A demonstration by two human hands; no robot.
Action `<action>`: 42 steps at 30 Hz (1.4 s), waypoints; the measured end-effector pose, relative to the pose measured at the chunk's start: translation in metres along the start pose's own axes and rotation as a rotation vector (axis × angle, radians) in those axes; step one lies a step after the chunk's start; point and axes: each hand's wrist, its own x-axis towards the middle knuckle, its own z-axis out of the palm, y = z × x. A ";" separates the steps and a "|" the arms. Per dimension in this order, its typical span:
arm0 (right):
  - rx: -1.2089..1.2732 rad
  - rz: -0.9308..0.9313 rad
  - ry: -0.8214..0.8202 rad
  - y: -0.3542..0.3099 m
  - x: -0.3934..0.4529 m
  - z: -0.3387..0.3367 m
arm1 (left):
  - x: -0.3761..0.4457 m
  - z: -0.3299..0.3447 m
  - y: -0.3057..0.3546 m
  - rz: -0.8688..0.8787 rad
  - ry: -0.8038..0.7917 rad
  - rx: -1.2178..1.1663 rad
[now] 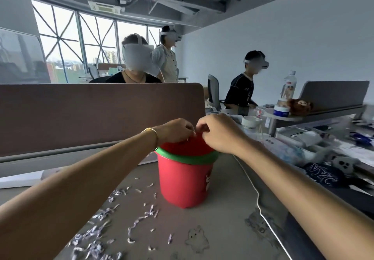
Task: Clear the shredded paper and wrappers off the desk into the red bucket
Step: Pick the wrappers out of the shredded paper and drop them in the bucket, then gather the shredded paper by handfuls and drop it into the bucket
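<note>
Both forearms are bare, with no sleeves in view. The left hand has a thin gold bangle round its wrist. The right hand and its wrist wear nothing that shows.

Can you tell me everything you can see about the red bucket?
The red bucket stands upright on the grey desk, in front of the brown divider. It looks like smooth plastic, narrower at the bottom, with a green band just below its red top. A pale marking shows on its right side, too blurred to read. The left hand and right hand hover together over its opening, fingers curled; whether they touch the rim is unclear. Shredded paper lies beside its base.
</note>
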 end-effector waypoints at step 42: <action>0.163 -0.451 -0.469 -0.278 -0.270 0.153 | -0.470 0.040 -0.134 -0.333 0.271 0.398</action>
